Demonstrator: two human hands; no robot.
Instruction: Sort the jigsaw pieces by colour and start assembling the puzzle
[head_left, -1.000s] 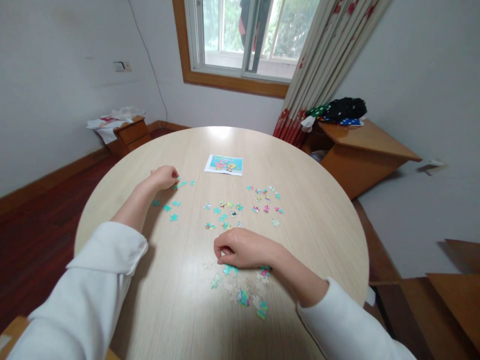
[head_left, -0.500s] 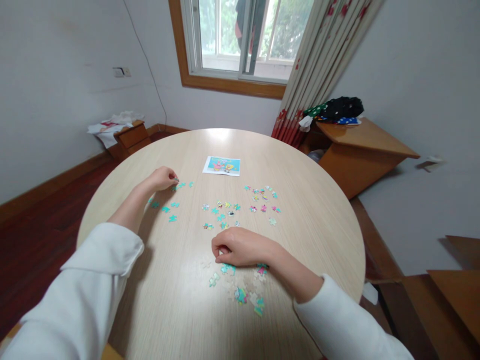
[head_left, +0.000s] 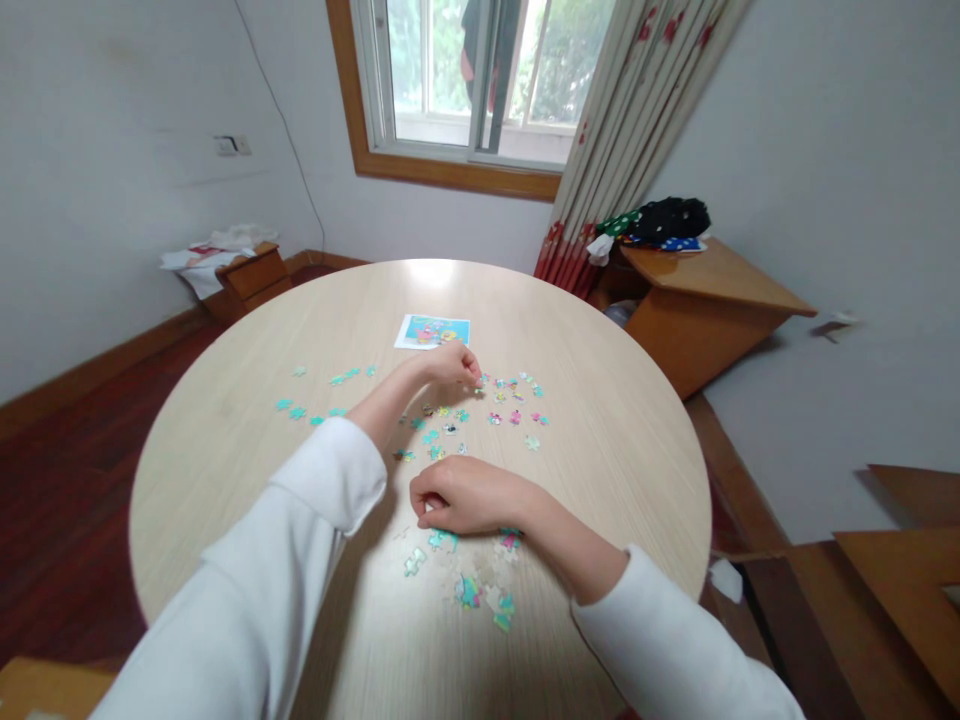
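My left hand [head_left: 453,364] is stretched over the middle of the table, its fingers pinched on a small jigsaw puzzle piece [head_left: 478,389] beside the right-hand group of pieces. Closer to me, my right hand [head_left: 471,495] rests with curled fingers above the near pile; what those fingers hold, if anything, is hidden. Below it lie a turquoise piece [head_left: 442,540], a pale green piece [head_left: 414,562] and a multicoloured piece [head_left: 469,591]. Pink pieces [head_left: 516,417] are on the right, and several turquoise pieces [head_left: 298,413] are spread on the left.
A picture card [head_left: 420,330] of cartoon figures lies on the round wooden table [head_left: 600,500], partly behind my left hand. Beyond the table are a window [head_left: 480,80], a curtain [head_left: 622,130], and a wooden cabinet [head_left: 697,310] with cloths [head_left: 667,222] on top.
My left hand has moved right, from the left-hand turquoise pieces to the right-hand group. My right hand stays over the near pile. The whole view has shifted slightly.
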